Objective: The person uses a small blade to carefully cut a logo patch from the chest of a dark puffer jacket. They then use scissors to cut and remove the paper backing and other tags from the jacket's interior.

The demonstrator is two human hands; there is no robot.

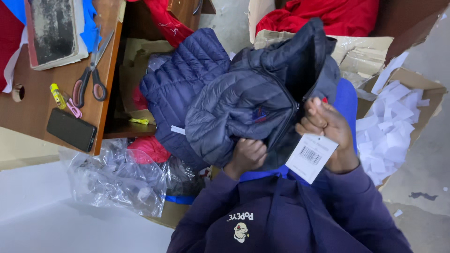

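Observation:
A dark grey quilted puffer jacket lies bunched on my lap in front of my navy sweatshirt. My left hand is shut on its lower edge from underneath. My right hand pinches the jacket's open front by the zip, at the black lining. A white hang tag with a barcode dangles just below my right hand. A second, navy blue puffer jacket lies behind and to the left of the grey one, partly covered by it.
A wooden table at the left carries scissors, a small yellow tube and a black phone. Crumpled clear plastic bags lie on the floor. A cardboard box of white paper slips stands right. Red garments lie beyond.

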